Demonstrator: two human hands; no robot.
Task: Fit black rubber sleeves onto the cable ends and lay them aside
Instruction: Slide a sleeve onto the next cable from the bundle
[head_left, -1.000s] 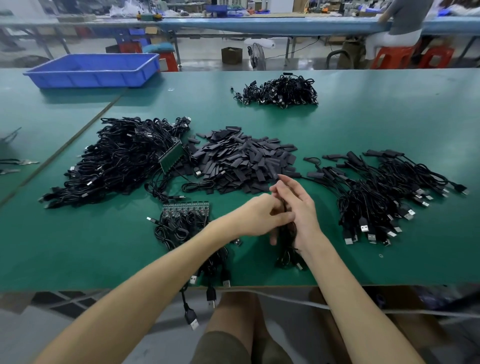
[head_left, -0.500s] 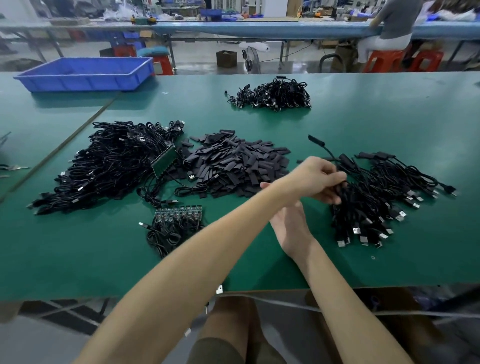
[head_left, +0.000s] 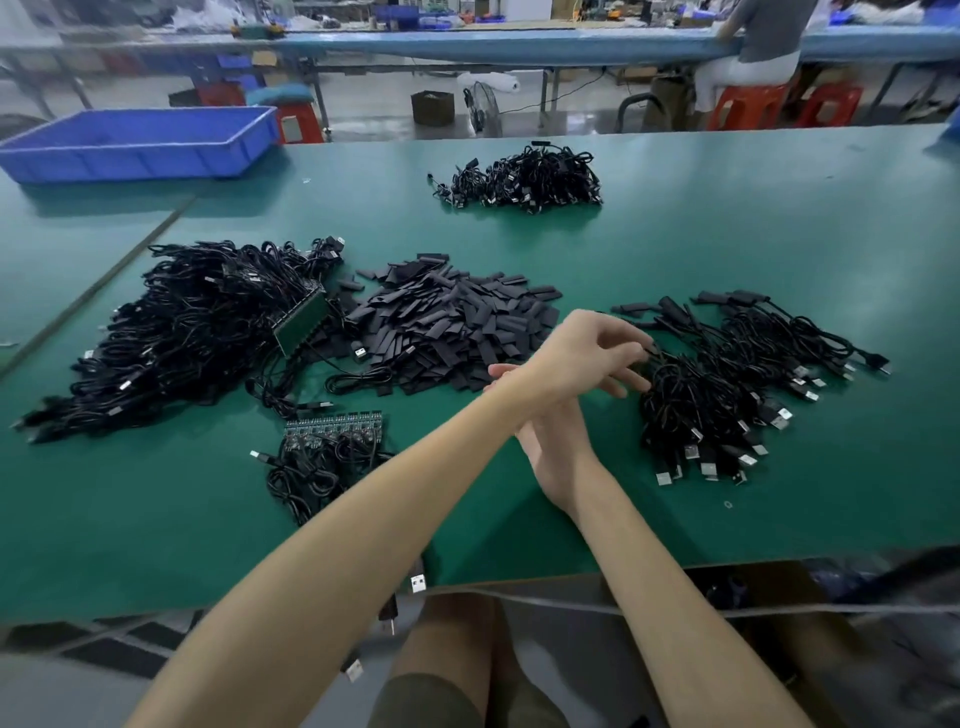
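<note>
At a green worktable (head_left: 779, 234), the person's left hand (head_left: 587, 353) reaches across the right forearm. Its fingers are loosely spread, the tips touching the right-hand pile of sleeved cables (head_left: 727, 384). The right hand (head_left: 556, 441) lies beneath with straight fingers, holding nothing. Loose black rubber sleeves (head_left: 452, 322) are heaped at centre, and bare cables (head_left: 197, 322) at left.

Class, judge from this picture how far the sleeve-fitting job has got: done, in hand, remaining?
Done: a pile of sleeved cables lies on the right. In hand: the left hand reaches over that pile, grip unclear; the right hand is open. Left: a larger cable pile, seemingly unsleeved, and a heap of loose sleeves.
</note>
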